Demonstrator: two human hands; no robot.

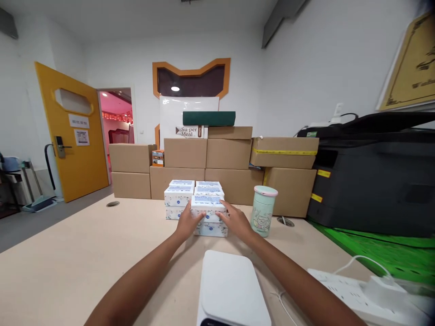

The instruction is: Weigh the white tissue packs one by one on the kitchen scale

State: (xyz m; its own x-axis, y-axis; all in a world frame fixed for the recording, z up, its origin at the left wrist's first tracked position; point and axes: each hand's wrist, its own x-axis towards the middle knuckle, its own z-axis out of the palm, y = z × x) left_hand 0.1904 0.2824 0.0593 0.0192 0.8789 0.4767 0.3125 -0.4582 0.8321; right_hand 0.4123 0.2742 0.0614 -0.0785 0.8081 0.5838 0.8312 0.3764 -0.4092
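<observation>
Several white tissue packs with a floral print are piled in two-high stacks on the table. Both of my hands are on the top tissue pack point(208, 204) of the front right stack. My left hand point(187, 222) presses its left side, and my right hand point(237, 221) presses its right side, thumbs on the front face. Under it lies another tissue pack point(211, 229). Left of my left hand stands the front left stack, with a tissue pack point(175, 198) on top. A mint-green tumbler point(263, 213) with a pink rim is just right of my right hand.
A white flat-topped device point(231, 285) lies between my forearms. Cardboard boxes point(185, 153) line the table's back edge. At the right are a dark printer point(370, 181) and a white power strip point(353, 294) with cables. A yellow door point(73, 158) stands open at left.
</observation>
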